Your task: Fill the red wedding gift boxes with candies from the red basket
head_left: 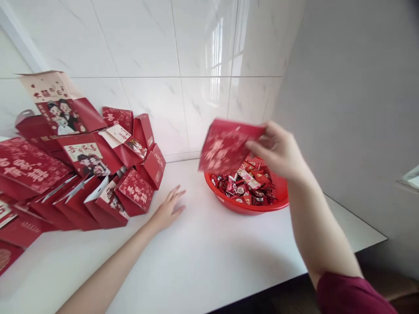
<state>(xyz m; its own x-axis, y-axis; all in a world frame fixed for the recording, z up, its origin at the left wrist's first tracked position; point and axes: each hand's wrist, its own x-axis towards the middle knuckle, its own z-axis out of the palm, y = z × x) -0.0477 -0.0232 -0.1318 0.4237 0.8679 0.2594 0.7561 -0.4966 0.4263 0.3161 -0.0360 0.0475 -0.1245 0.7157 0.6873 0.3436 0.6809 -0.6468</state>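
Note:
My right hand (278, 148) grips a red gift box (225, 146) printed with pale lettering by its right edge, thumb in front. The box hangs in the air over the back left part of a red plastic basket (250, 210), partly hiding it. Wrapped candies (240, 187), mostly red, lie heaped inside the basket. Fingers apart and holding nothing, my left hand (168, 211) hovers at or just above the white table, between the basket and a pile of red gift boxes (134, 192). Whether it touches the tabletop I cannot tell.
Many more red boxes are stacked at the left, some with a cartoon couple, a tall open-topped box (62, 104) at the back. A tiled wall (147, 43) rises behind the white table (203, 261). A grey panel (343, 109) stands at the right.

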